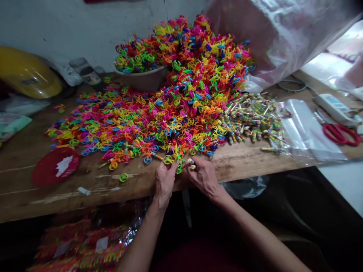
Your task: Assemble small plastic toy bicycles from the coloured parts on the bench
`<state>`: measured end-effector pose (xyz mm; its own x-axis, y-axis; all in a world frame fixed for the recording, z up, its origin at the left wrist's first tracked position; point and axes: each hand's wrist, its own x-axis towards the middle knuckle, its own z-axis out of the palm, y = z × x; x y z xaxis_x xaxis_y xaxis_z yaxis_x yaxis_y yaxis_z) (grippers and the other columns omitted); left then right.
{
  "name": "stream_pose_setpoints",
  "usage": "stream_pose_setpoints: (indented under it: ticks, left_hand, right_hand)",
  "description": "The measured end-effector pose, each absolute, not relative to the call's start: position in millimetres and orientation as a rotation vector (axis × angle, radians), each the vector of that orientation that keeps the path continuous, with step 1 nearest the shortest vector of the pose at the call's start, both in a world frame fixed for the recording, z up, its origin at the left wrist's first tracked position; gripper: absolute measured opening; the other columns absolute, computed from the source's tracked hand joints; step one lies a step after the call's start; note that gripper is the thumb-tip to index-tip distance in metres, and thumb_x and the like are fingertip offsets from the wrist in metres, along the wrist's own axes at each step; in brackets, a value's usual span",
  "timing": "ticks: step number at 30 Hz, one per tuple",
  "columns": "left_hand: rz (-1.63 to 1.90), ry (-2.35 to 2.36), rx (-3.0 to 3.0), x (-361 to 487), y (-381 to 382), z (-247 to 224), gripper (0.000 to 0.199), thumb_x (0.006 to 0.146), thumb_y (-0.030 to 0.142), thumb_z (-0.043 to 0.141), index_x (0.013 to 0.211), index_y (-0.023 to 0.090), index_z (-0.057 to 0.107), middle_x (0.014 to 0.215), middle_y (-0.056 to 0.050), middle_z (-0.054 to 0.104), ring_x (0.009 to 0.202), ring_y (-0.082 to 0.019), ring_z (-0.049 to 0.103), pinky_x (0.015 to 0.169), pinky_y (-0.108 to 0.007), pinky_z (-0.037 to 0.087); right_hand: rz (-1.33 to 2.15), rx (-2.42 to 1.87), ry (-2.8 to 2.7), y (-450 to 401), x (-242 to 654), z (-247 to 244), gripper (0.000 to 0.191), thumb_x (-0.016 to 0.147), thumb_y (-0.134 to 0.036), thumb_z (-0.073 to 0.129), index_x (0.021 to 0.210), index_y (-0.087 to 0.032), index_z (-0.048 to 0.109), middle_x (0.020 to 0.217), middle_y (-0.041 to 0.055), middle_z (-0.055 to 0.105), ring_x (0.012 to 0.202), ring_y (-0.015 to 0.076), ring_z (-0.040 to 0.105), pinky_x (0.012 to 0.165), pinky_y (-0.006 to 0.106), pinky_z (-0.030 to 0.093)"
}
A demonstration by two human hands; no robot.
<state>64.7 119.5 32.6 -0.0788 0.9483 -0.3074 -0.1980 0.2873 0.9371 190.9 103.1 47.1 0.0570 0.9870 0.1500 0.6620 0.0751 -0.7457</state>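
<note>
Both hands meet at the front edge of the worktop (232,160), near its middle. Left hand (164,183): fingers curled, pinching a small green plastic toy (179,166) between thumb and fingertips. Right hand (203,176): fingers bent inward, closed on a small pale piece (192,163) just beside the green toy; what the piece is cannot be made out. The two hands almost touch; the join between toy and piece is hidden by the fingers.

Directly behind the hands, a large heap of bright plastic toys (170,109) spreads from the front edge back to the wall, in pink, yellow, orange, green and blue. Single shapes blur together; wheel-like rings show at the near fringe. A pale bowl (144,80) sits toward the back edge, brimful of the same toys, its right side buried by the heap.

Right of the heap, a pile of small tube-like sweets (252,119), partly resting on a clear plastic sheet (306,132). Red scissors (340,134) and a white power strip (334,107) lie near the right end, both cut off at the frame.

Left front: a red lid (55,166) with a white scrap on it. Back left corner: a yellow rounded object (27,77), partly out of view. A big clear bag (283,34) fills the back right. Below the front edge, darkness, with colourful packets only dimly seen.
</note>
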Motion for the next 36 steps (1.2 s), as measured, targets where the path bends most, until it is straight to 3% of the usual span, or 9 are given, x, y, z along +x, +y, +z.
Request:
stream_pose_setpoints:
  ticks: [2, 5, 8, 11, 17, 19, 24, 30, 36]
  left_hand:
    - [1.080, 1.408, 0.888, 61, 120, 33, 0.036, 0.072, 0.036, 0.068, 0.098, 0.013, 0.061, 0.082, -0.006, 0.067, 0.066, -0.016, 0.062, 0.059, -0.023, 0.049]
    - [1.051, 1.534, 1.108, 63, 115, 38, 0.026, 0.074, 0.030, 0.065, 0.095, 0.015, 0.064, 0.085, -0.007, 0.068, 0.073, -0.018, 0.063, 0.061, -0.022, 0.048]
    - [1.112, 1.559, 1.240, 70, 109, 44, 0.019, 0.076, 0.028, 0.063, 0.090, 0.016, 0.067, 0.089, -0.008, 0.068, 0.083, -0.020, 0.064, 0.069, -0.022, 0.047]
    - [1.151, 1.505, 1.204, 76, 107, 46, 0.027, 0.076, 0.029, 0.064, 0.100, 0.017, 0.063, 0.095, -0.008, 0.067, 0.087, -0.019, 0.064, 0.075, -0.023, 0.048]
    - [1.213, 1.475, 1.056, 77, 112, 48, 0.032, 0.072, 0.034, 0.070, 0.090, 0.017, 0.051, 0.084, -0.007, 0.067, 0.071, -0.017, 0.065, 0.061, -0.022, 0.051]
    - [1.214, 1.458, 1.061, 75, 112, 50, 0.032, 0.073, 0.034, 0.069, 0.093, 0.018, 0.050, 0.083, -0.005, 0.067, 0.067, -0.017, 0.065, 0.058, -0.022, 0.051]
    - [1.188, 1.418, 1.144, 72, 111, 56, 0.022, 0.076, 0.034, 0.066, 0.084, 0.015, 0.060, 0.090, -0.006, 0.067, 0.078, -0.017, 0.064, 0.068, -0.021, 0.051]
    - [1.088, 1.426, 1.013, 73, 109, 61, 0.036, 0.073, 0.044, 0.067, 0.088, 0.012, 0.062, 0.069, -0.004, 0.065, 0.047, -0.015, 0.057, 0.043, -0.023, 0.048]
    - [1.143, 1.363, 1.043, 72, 109, 64, 0.030, 0.075, 0.041, 0.066, 0.081, 0.012, 0.061, 0.058, -0.001, 0.059, 0.047, -0.013, 0.055, 0.045, -0.022, 0.048]
  right_hand:
    - [0.530, -1.643, -1.677, 103, 192, 55, 0.020, 0.085, -0.031, 0.046, 0.074, -0.016, 0.052, 0.064, 0.0022, 0.053, 0.056, 0.0119, 0.045, 0.056, 0.024, 0.027]
    - [0.581, -1.615, -1.679, 105, 189, 59, 0.023, 0.083, -0.037, 0.053, 0.090, -0.015, 0.053, 0.071, 0.0034, 0.057, 0.060, 0.0136, 0.050, 0.057, 0.024, 0.030]
    - [0.676, -1.594, -1.616, 108, 185, 54, 0.018, 0.086, -0.033, 0.048, 0.082, -0.016, 0.052, 0.064, 0.0022, 0.054, 0.054, 0.0121, 0.045, 0.055, 0.023, 0.031]
    - [0.838, -1.483, -1.453, 110, 185, 45, 0.023, 0.086, -0.034, 0.046, 0.074, -0.015, 0.050, 0.064, 0.0015, 0.052, 0.054, 0.0113, 0.044, 0.054, 0.021, 0.033]
    - [1.199, -1.347, -1.101, 109, 186, 39, 0.030, 0.084, -0.044, 0.050, 0.077, -0.014, 0.052, 0.063, 0.0001, 0.050, 0.052, 0.0103, 0.044, 0.049, 0.021, 0.035]
    - [1.111, -1.321, -1.233, 107, 186, 42, 0.024, 0.085, -0.037, 0.049, 0.080, -0.015, 0.052, 0.067, 0.0005, 0.051, 0.056, 0.0106, 0.045, 0.052, 0.021, 0.036]
    - [0.770, -1.329, -1.470, 102, 188, 49, 0.015, 0.086, -0.029, 0.048, 0.083, -0.015, 0.051, 0.068, 0.0011, 0.051, 0.056, 0.0108, 0.044, 0.054, 0.022, 0.036]
    - [0.614, -1.209, -1.610, 101, 195, 46, 0.017, 0.089, -0.021, 0.042, 0.098, -0.016, 0.056, 0.084, 0.0060, 0.058, 0.071, 0.0143, 0.054, 0.068, 0.023, 0.041]
    - [0.648, -1.204, -1.596, 102, 197, 45, 0.013, 0.087, -0.022, 0.046, 0.095, -0.015, 0.055, 0.076, 0.0034, 0.055, 0.064, 0.0130, 0.051, 0.062, 0.023, 0.039]
